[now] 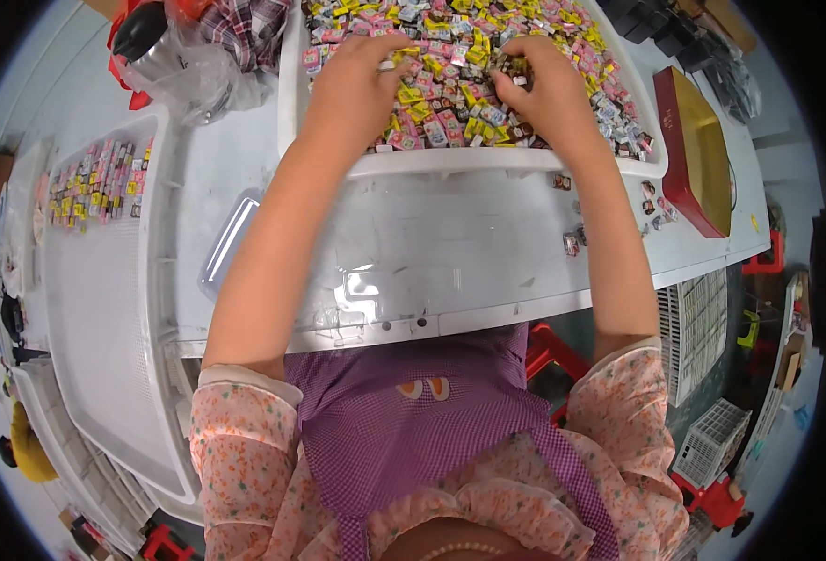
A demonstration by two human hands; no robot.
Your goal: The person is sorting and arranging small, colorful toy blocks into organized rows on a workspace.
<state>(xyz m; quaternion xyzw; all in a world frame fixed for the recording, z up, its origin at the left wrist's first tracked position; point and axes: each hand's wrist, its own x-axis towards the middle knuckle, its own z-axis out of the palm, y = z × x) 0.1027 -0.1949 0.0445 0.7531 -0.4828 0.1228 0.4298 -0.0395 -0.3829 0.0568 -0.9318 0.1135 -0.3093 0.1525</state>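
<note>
A large white tray [488, 161] at the far side of the table holds a thick layer of small wrapped pieces [446, 89] in pink, yellow, white and dark brown. Over its left part is my left hand [357, 86], fingers stretched rightward and thumb apart from them, touching the pieces. My right hand [553, 89] reaches in from the right side, with a gap between thumb and forefinger. Dark brown pieces show in that gap, and I see none clearly gripped. The outer fingers of both hands are partly hidden.
On the left stands a long white tray [104, 309] with rows of wrapped pieces [104, 182] at its far end. A clear plastic lid [231, 241] lies by my left forearm. Loose pieces [572, 243] lie near my right forearm, with a red-and-gold box [698, 154] beyond.
</note>
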